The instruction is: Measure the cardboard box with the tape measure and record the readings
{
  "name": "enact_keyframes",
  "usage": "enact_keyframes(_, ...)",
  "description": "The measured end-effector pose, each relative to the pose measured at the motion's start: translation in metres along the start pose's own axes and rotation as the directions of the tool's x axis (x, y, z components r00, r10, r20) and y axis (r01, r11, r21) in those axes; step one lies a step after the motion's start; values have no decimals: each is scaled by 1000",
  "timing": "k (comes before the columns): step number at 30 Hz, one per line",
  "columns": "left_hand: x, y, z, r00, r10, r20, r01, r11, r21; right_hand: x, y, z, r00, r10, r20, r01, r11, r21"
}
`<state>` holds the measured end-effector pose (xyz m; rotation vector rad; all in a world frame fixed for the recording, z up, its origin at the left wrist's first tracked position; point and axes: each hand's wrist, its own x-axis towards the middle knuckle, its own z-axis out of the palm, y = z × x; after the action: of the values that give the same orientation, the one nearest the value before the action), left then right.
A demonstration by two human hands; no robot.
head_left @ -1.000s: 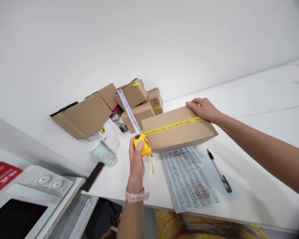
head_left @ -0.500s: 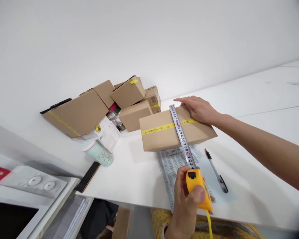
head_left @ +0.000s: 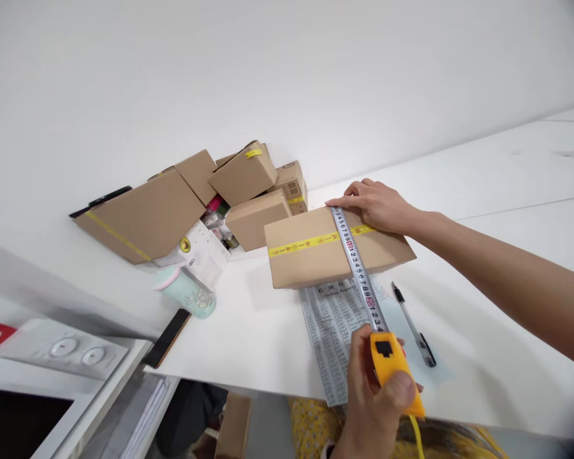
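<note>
A yellow tape measure [head_left: 396, 366] is gripped in my left hand [head_left: 370, 401], thumb along its side and fingers wrapped behind. Its silver blade [head_left: 358, 269] runs out across the top of a cardboard box [head_left: 306, 261] and over a strip of yellow tape. At the box's far edge my right hand [head_left: 380, 207] holds the end of the blade down, a finger at its tip and the other fingers curled; part of the grip is hidden. Under the box's near side lies a printed sheet [head_left: 325, 344] on the white table.
A black-capped pen [head_left: 414, 325] lies right of the sheet. Several cardboard boxes [head_left: 138, 220] are piled at the back left, beside a white package [head_left: 201, 255]. A mint cup [head_left: 186, 291] and a dark flat object [head_left: 168, 338] stand near the table's left edge.
My right hand has shifted left, bringing its finger onto the blade's end. My left hand and the tape case have moved slightly right and toward me, slanting the blade more.
</note>
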<state>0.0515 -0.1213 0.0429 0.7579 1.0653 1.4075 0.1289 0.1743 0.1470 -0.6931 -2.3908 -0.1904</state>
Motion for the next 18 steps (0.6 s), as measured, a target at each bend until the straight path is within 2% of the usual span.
enact_keyframes(5, -1, -4, -1, 999, -35, 7, 35, 999, 5, -3, -2, 0, 1000, 4, -21, -4, 1000, -3)
enact_keyframes(18, -1, -7, -2, 999, -33, 15, 33, 999, -12, -3, -3, 0, 999, 19, -35, -19, 1000, 16)
